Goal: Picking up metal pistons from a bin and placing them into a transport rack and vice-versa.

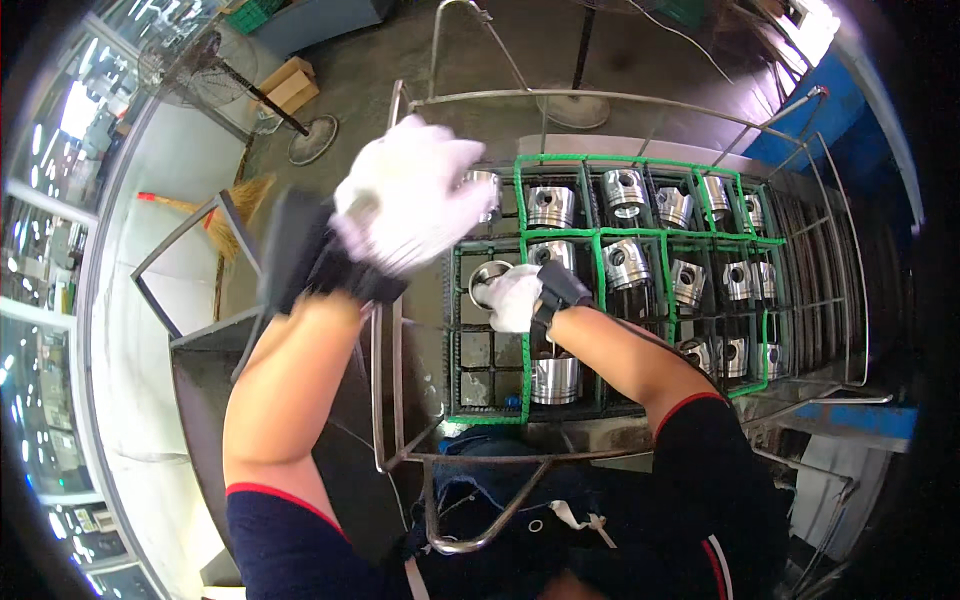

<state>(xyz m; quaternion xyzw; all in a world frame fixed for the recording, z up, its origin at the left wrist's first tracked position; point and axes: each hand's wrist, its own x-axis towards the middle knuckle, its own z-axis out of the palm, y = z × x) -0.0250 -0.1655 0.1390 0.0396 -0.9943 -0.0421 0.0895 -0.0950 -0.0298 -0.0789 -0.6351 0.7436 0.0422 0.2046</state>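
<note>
White gloves cover both my hands, and dark straps wrap my wrists. My right hand is at the left column of a wire rack, closed on the rim of a metal piston whose hollow round end faces up. Farther off and to the left, my left hand is raised over the rack's far left corner, smeared by motion. Beside its fingers is another shiny piston, partly covered by the glove; whether the hand holds it cannot be made out. More pistons, such as a near one, stand in the rack's cells.
Bent metal rails form a frame around the rack, with green-coated dividers inside. A dark stand is at the left. Beyond lie a broom, a pedestal fan and a cardboard box on the floor.
</note>
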